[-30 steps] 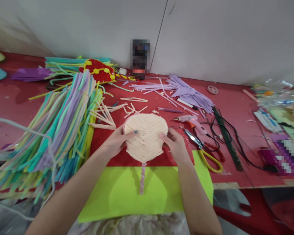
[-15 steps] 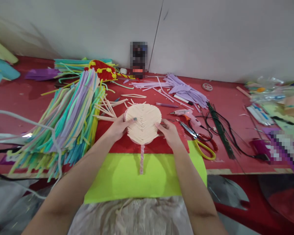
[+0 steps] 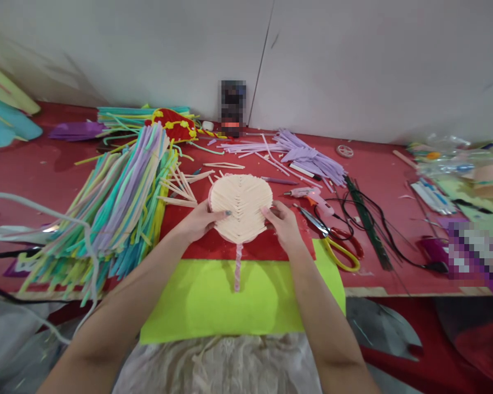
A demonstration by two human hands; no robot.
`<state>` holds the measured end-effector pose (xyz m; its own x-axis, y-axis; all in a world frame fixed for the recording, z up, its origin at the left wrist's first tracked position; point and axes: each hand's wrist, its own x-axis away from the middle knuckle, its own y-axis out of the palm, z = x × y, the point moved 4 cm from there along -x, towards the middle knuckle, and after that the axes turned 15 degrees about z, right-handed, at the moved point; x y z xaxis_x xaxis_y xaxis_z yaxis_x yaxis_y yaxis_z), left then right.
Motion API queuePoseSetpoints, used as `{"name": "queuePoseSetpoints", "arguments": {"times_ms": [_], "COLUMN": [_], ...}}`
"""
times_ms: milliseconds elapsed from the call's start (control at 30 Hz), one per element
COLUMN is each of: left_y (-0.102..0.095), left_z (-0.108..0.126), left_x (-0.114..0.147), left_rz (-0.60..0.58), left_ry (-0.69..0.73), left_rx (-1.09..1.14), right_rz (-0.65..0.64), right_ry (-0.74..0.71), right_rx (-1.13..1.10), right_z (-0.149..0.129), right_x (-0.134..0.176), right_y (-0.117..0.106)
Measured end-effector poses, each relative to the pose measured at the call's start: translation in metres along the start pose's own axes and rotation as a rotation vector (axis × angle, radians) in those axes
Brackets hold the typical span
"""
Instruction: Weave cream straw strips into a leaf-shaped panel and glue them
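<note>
A cream, leaf-shaped hand fan (image 3: 241, 205) made of pipe cleaners, with a pinkish rim and a twisted pink handle pointing toward me, is held between both hands. My left hand (image 3: 201, 220) grips its left edge, thumb on the face and fingers behind, partly hidden. At the right edge my right hand (image 3: 282, 221) pinches it the same way. Under the fan lie a red sheet (image 3: 213, 249) and a yellow-green sheet (image 3: 205, 301) that hangs over the table edge. Loose cream pipe cleaners (image 3: 181, 189) lie just left of the fan.
On the left is a large bundle of coloured pipe cleaners (image 3: 119, 202). Purple pipe cleaners (image 3: 308, 156) lie at the back. To the right are a pink glue gun (image 3: 314, 198), scissors (image 3: 332, 243) and black cords (image 3: 388, 235). A blurred-out upright device (image 3: 233, 106) leans against the wall.
The view has shifted slightly. The fan stays in both hands in nearly the same place, its face turned a little; the grip looks the same.
</note>
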<state>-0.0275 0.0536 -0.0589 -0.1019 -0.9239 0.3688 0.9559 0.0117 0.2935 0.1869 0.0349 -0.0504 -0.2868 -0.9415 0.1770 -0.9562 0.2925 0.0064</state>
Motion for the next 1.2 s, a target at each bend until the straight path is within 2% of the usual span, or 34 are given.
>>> {"name": "queuePoseSetpoints", "arguments": {"times_ms": [333,1200], "left_y": [0.000,0.000], "left_z": [0.010,0.009], "left_x": [0.012,0.010], "left_rz": [-0.055,-0.038], "left_ry": [0.122,0.096], "left_rx": [-0.015,0.005], "right_rz": [-0.033,-0.049], "right_ry": [-0.131,-0.099], "right_rx": [-0.006,-0.001], "right_z": [-0.007,-0.005], "right_x": [0.004,0.003], "right_y": [-0.003,-0.003]}}
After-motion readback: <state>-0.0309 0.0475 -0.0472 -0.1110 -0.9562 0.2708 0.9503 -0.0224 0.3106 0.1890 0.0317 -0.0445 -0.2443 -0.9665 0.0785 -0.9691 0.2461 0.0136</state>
